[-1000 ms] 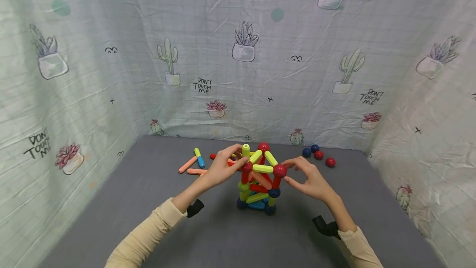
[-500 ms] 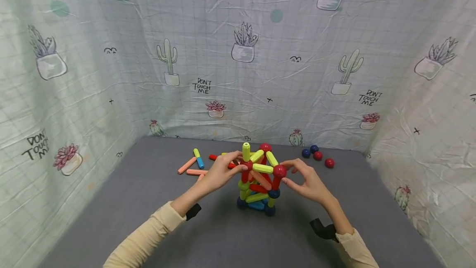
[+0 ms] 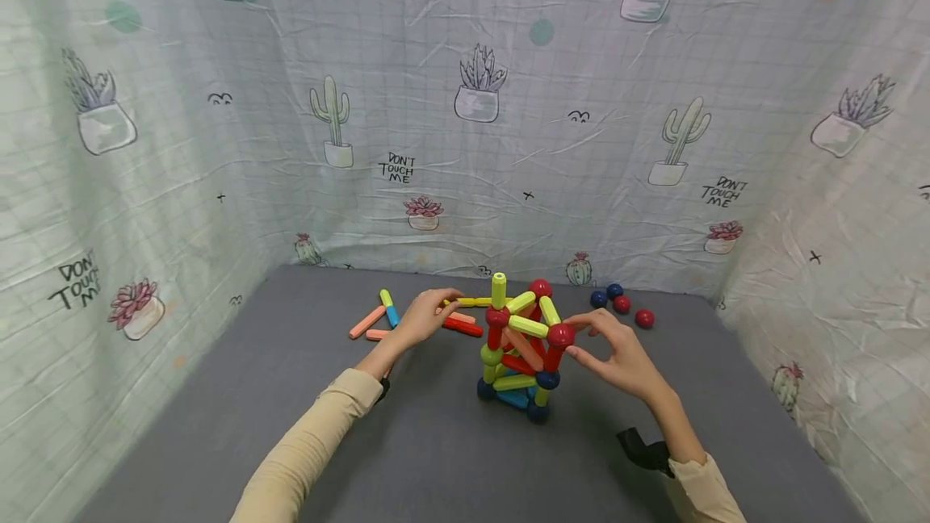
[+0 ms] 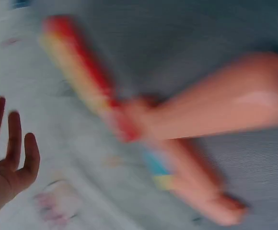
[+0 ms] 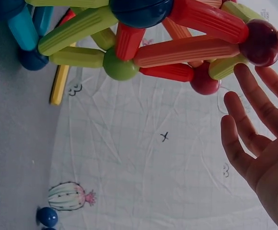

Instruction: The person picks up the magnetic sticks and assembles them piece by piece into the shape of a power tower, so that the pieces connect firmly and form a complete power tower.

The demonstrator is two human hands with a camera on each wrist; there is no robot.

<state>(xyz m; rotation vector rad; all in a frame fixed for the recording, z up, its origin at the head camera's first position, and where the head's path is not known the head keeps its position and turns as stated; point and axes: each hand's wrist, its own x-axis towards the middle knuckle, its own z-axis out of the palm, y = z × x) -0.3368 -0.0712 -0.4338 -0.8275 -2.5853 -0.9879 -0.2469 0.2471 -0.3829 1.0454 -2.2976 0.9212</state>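
Observation:
A two-tier frame of coloured magnetic rods and balls stands on the table, with lime rods (image 3: 529, 326) along its top. One lime rod (image 3: 498, 290) points straight up from the red ball at the top left corner. My right hand (image 3: 617, 349) pinches the red ball (image 3: 560, 336) at the top right corner between thumb and fingers; the right wrist view shows this red ball (image 5: 260, 43) at the fingertips. Left of the frame, my left hand (image 3: 420, 321) reaches over loose rods, nearest the yellow rods (image 3: 475, 302). Its fingers (image 4: 14, 139) look relaxed and hold nothing.
Loose rods lie left of the frame: a red rod (image 3: 462, 328), an orange rod (image 3: 366, 322) and a blue rod (image 3: 393, 316) among them. Several loose balls, blue (image 3: 599, 299) and red (image 3: 644, 319), sit at the back right. A printed cloth (image 3: 436, 240) hangs behind the grey table.
My left hand has let go of the frame's top left corner and moved left to the loose rods. The frame has shifted slightly right, with my right hand still at its top right ball.

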